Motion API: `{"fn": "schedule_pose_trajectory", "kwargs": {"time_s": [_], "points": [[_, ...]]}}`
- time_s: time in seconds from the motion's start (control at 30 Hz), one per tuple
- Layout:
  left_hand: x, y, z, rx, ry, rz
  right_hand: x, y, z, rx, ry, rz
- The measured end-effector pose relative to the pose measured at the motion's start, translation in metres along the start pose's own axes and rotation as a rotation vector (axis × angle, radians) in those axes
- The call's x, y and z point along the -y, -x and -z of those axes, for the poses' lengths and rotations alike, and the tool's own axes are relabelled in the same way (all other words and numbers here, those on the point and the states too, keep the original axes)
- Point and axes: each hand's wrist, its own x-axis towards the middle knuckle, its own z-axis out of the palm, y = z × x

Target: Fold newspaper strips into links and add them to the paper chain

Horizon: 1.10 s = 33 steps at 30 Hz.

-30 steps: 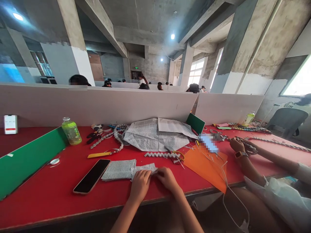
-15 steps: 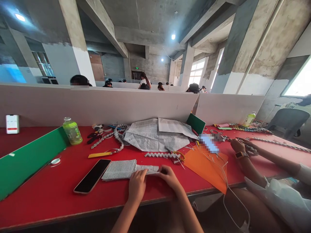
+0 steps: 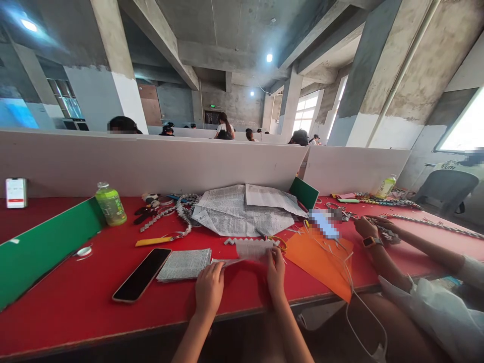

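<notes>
My left hand (image 3: pixel 209 288) is closed on the left end of a thin strip of printed paper (image 3: pixel 254 250) above the red table (image 3: pixel 166 315). The strip's right part is lifted, and my right hand (image 3: pixel 276 269) pinches it there. Left of my left hand lies a stack of printed paper pieces (image 3: pixel 184 264), with a black-screened phone (image 3: pixel 142 275) beside it. Behind the strip is a folded zigzag paper chain (image 3: pixel 231 241), partly covered by it. Yellow-handled scissors (image 3: pixel 280 242) lie just behind my right hand.
Large printed sheets (image 3: pixel 242 212) lie at the back. An orange sheet (image 3: pixel 321 257) with a white cable is on the right, near another person's hands (image 3: pixel 372 229). A green bottle (image 3: pixel 111 204) and green divider (image 3: pixel 49 247) stand left; a yellow cutter (image 3: pixel 154 242) lies behind the phone.
My right hand has moved right and a little forward, raising and spreading the paper between my hands. My left hand has shifted slightly left.
</notes>
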Motion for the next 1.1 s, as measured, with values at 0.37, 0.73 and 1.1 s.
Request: {"fn": "schedule_pose_trajectory", "kwargs": {"time_s": [0.37, 0.73, 1.1], "points": [[0.076, -0.005, 0.064, -0.293, -0.158, 0.109, 0.011, 0.007, -0.006, 0.395, 0.123, 0.193], [0.078, 0.018, 0.028, 0.097, 0.044, 0.016, 0.032, 0.022, -0.002, 0.722, 0.513, 0.326], [0.008, 0.05, 0.026, 0.536, 0.276, -0.088, 0.035, 0.053, 0.04, 0.822, 0.392, 0.218]]}}
